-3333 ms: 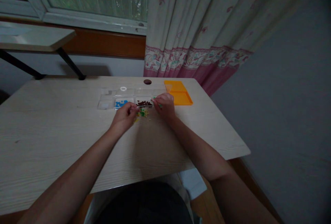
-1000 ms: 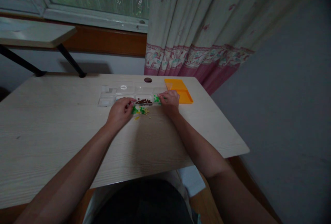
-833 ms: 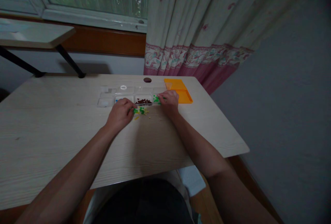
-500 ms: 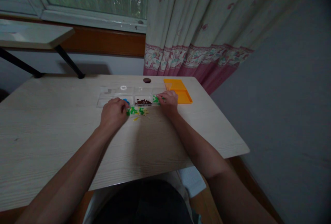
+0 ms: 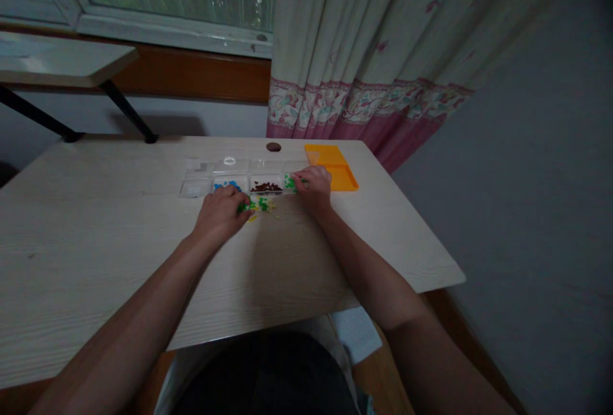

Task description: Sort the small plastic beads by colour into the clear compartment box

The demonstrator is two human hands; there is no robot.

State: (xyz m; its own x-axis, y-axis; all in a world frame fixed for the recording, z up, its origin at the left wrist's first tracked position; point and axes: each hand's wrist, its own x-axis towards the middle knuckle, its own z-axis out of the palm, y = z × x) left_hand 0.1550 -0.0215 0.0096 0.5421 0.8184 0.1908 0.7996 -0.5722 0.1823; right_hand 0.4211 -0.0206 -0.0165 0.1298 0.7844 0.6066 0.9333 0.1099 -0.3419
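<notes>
On the table, a clear plastic box with several compartments has its clear lid folded back behind it. Blue pieces, dark brown pieces and green pieces lie in separate compartments. My left hand is at the box's front, thumb and curled fingers closing around small green pieces at the left of a loose pile of green and yellow bits. My right hand hangs over the green compartment with bent fingers drawn together; what they hold, if anything, is too small to make out.
An open orange case lies to the right of the clear box, partly behind my right hand. A round cable hole is at the table's back edge. At the left back stands a raised shelf on black legs. A curtain hangs behind the table.
My left hand has shifted right and slightly toward me, from beside the blue compartment onto the loose green pieces. More blue pieces now show. My right hand stays nearly in place.
</notes>
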